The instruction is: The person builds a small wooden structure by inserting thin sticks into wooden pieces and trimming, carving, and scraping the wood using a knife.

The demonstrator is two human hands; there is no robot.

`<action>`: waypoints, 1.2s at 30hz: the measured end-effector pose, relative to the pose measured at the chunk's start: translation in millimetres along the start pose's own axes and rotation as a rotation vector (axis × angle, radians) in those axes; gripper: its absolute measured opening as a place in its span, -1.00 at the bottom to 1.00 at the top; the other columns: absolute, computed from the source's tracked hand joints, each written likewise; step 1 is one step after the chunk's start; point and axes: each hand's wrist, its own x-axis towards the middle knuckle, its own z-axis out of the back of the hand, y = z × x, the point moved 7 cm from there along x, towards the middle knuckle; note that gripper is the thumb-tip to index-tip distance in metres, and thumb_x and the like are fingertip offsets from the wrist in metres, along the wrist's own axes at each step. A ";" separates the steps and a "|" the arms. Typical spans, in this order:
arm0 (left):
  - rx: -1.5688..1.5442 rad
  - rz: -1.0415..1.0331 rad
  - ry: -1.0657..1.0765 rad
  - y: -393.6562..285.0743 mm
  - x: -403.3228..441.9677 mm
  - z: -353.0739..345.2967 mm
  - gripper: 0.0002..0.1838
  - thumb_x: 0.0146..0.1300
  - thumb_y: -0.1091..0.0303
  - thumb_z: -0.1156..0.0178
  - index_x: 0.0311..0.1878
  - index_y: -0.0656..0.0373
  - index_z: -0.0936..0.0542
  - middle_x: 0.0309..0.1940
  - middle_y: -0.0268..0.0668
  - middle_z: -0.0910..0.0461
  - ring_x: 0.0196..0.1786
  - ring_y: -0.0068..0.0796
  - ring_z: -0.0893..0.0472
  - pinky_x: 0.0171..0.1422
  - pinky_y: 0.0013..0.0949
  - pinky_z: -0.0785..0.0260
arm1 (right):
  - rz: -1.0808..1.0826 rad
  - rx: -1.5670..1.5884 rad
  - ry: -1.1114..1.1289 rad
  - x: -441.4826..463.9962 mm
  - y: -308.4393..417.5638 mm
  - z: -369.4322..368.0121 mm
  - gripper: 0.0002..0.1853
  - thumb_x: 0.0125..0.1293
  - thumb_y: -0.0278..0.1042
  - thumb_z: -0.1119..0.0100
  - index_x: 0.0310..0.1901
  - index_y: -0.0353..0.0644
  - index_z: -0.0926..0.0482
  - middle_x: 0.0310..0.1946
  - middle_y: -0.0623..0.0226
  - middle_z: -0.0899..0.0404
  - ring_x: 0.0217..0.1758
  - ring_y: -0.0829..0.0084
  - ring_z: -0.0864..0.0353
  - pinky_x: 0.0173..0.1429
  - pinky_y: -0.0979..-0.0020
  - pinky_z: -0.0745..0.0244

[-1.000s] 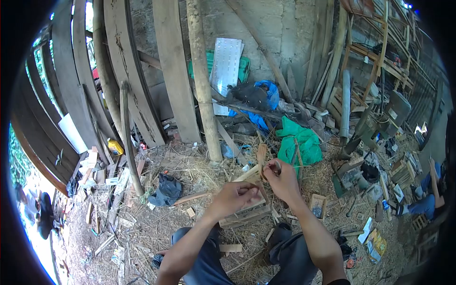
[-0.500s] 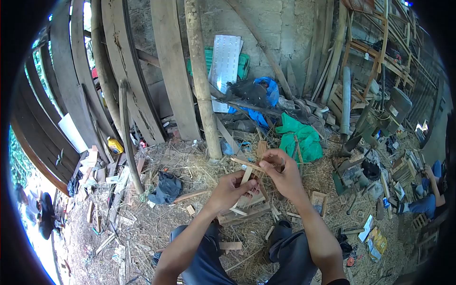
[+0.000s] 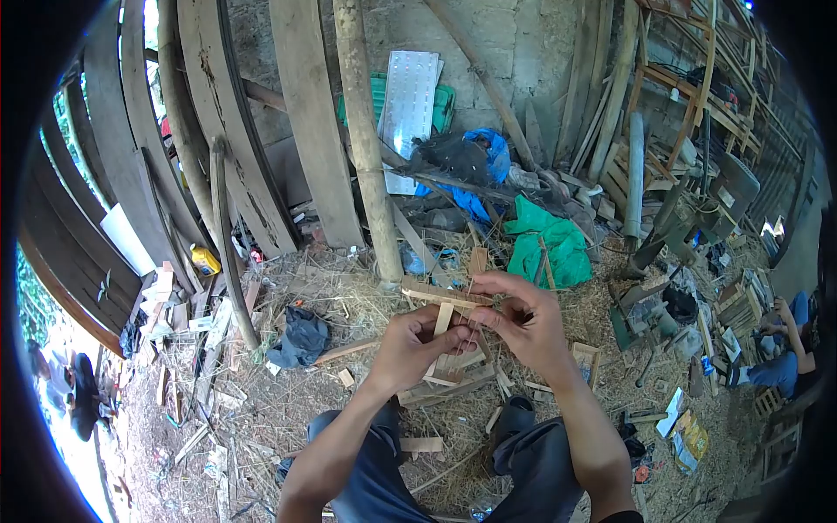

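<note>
Pinching a short wooden strip (image 3: 444, 319) between thumb and fingers, the left hand (image 3: 411, 349) is at the middle of the scene, close beside the right hand (image 3: 526, 322). The right hand grips the right end of a longer wooden slat (image 3: 434, 293) between thumb and bent fingers; the slat points left, just beyond the strip, and whether the two pieces touch cannot be told. Below the hands, flat wooden pieces (image 3: 446, 389) lie on the straw-littered ground (image 3: 261, 410). A small wooden box (image 3: 596, 368) lies right of them. Left is a crumpled black plastic bag (image 3: 299, 337); farther off, right of centre, a green plastic sheet (image 3: 547, 254).
</note>
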 end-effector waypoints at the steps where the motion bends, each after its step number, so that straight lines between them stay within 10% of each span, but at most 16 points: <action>1: 0.029 0.000 0.014 -0.7 -0.6 -0.6 -0.78 0.31 0.50 -0.15 -0.01 0.37 -0.54 -0.22 -0.27 -0.64 -0.19 -0.57 -0.63 -0.06 -0.48 -0.51 | -0.007 0.002 0.006 0.2 -0.4 -0.2 -0.58 0.08 -0.40 -0.40 0.03 -0.18 -0.58 -0.24 0.34 -0.69 -0.67 0.77 -0.18 -0.58 0.61 -0.13; 14: -0.122 0.035 0.012 2.2 -2.0 -3.1 -0.74 0.29 0.51 -0.17 0.01 0.40 -0.49 -0.17 -0.20 -0.61 -0.17 -0.49 -0.65 -0.07 -0.46 -0.56 | -0.099 0.194 -0.059 0.0 -8.9 1.1 -0.69 0.18 -0.44 -0.29 -0.01 -0.22 -0.57 -0.29 0.32 -0.67 -0.62 0.77 -0.30 -0.51 0.62 -0.22; 22: 0.264 -0.167 -0.247 2.2 -2.2 11.9 -0.86 0.21 0.45 -0.26 -0.22 0.32 -0.63 -0.51 -0.34 -0.65 -0.41 -0.73 -0.54 -0.36 -0.51 -0.36 | -0.061 -0.148 0.048 -1.7 -2.2 -7.3 -0.87 0.25 -0.44 -0.22 -0.20 -0.25 -0.63 -0.34 0.36 -0.65 -0.53 0.64 -0.44 -0.48 0.56 -0.28; 36: 0.522 -0.248 -0.288 0.0 -2.3 19.7 -0.80 0.12 0.40 -0.33 -0.26 0.34 -0.63 -0.61 -0.18 -0.58 -0.62 -0.61 -0.47 -0.51 -0.42 -0.29 | -0.028 -0.224 0.050 -3.7 -5.9 -12.7 -0.87 0.22 -0.50 -0.23 -0.20 -0.28 -0.61 -0.30 0.23 -0.64 -0.34 0.42 -0.65 -0.35 0.48 -0.49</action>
